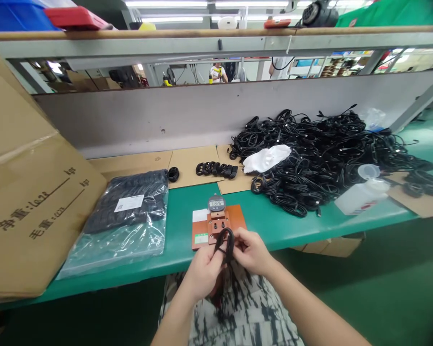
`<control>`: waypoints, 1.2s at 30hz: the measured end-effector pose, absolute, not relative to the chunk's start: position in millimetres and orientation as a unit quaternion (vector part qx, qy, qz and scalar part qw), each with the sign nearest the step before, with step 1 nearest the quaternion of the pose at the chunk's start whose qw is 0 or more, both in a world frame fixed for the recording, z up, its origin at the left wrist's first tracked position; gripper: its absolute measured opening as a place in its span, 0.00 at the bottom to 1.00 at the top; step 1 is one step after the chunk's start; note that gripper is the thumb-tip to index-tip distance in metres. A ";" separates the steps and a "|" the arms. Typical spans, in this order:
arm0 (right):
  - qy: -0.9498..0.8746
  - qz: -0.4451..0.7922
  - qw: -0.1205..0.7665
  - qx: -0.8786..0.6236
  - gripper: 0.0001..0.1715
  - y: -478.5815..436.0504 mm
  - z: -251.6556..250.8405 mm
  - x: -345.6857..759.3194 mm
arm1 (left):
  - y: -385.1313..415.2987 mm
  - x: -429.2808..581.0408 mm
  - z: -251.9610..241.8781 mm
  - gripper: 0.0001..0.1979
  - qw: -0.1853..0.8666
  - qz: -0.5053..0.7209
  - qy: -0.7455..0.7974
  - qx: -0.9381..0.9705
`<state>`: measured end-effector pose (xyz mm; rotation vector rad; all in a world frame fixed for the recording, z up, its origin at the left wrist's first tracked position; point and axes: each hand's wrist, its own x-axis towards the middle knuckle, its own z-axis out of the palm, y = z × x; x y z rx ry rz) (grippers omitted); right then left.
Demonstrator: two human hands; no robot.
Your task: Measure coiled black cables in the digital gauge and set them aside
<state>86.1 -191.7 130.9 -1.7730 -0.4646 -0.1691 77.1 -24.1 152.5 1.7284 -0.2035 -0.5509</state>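
A coiled black cable (225,244) is held up between both hands at the table's front edge. My left hand (206,269) is closed around the coil's left side. Fingers of my right hand (251,250) pinch at the coil's right side; what exactly they grip there is partly hidden. Just beyond the hands stands a measuring fixture (218,223) with a round digital gauge (216,203) on a brown base plate (238,217).
Left are a clear bag of black coils (130,202) and a large carton (32,192). Bundled cables (216,169) lie on cardboard behind the fixture. A big black cable heap (310,154), a white cloth (267,158) and a white bottle (362,196) occupy the right.
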 end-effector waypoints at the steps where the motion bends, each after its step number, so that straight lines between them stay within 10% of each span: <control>1: -0.201 -0.075 0.604 -0.767 0.04 -191.9 130.3 86.2 | -24.5 77.4 152.8 0.24 0.613 -0.238 -0.089 0.748; 36: -0.209 -0.076 0.599 -0.769 0.06 -187.8 121.5 87.5 | -28.7 75.5 149.2 0.26 0.620 -0.176 -0.103 0.758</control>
